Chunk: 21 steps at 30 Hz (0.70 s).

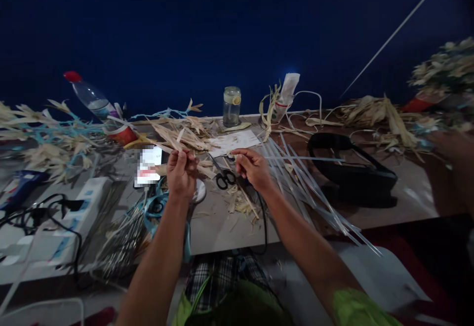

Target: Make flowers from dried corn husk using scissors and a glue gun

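My left hand (180,172) is raised over the table with its fingers pinched on a pale strip of dried husk (182,154). My right hand (253,166) is closed around a long clear stick (307,158) that points to the right. Black scissors (224,178) lie on the table between both hands. Under my right hand spreads a fan of clear sticks (318,197). Husk scraps (242,206) lie near my wrists.
A glass jar (231,106) stands at the back, with a plastic bottle (92,100) and a red cup (124,135) to its left. A black tool (351,168) rests on the right. A power strip (83,210) with cables lies left. Another person's arm (455,168) shows at far right.
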Tool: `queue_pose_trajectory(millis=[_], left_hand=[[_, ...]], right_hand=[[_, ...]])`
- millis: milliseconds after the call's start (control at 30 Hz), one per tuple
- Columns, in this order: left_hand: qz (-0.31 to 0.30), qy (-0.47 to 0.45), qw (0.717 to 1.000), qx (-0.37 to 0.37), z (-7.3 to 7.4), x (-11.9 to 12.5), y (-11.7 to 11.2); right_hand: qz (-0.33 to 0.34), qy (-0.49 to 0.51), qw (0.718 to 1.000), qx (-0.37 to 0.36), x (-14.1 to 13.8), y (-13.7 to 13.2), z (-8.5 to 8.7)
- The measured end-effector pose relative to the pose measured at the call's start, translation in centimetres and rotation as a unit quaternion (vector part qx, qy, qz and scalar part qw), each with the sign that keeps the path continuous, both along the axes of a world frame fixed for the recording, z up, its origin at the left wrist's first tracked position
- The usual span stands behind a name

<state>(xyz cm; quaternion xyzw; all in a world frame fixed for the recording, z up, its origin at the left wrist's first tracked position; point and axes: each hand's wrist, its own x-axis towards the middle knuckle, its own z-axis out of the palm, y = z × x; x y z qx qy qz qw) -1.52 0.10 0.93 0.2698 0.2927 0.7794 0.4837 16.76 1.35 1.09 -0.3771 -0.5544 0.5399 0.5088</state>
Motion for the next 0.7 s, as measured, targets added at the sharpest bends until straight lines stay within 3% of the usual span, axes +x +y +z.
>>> queue_pose_trajectory(millis=[167, 333, 500, 700], left_hand=[[-0.12, 0.022, 0.992, -0.021, 0.2, 0.7, -0.8], [-0.27, 0.083, 0.959, -0.015, 0.8, 1.2, -2.0], [-0.361, 0.162, 0.918, -0.025, 0.6, 1.6, -2.8], [-0.431, 0.267, 0.862, 0.007, 1.8, 1.6, -3.5]], right_hand=[[-0.029, -0.05, 0.998, 0.028, -0.8, 0.1, -0.2], [0.041, -0.15, 0.986, 0.053, -0.9, 0.2, -0.6], [0.091, -0.232, 0.967, 0.053, -1.6, -0.1, 1.2], [0.168, -0.196, 0.966, 0.014, -2.5, 0.6, 1.4]])
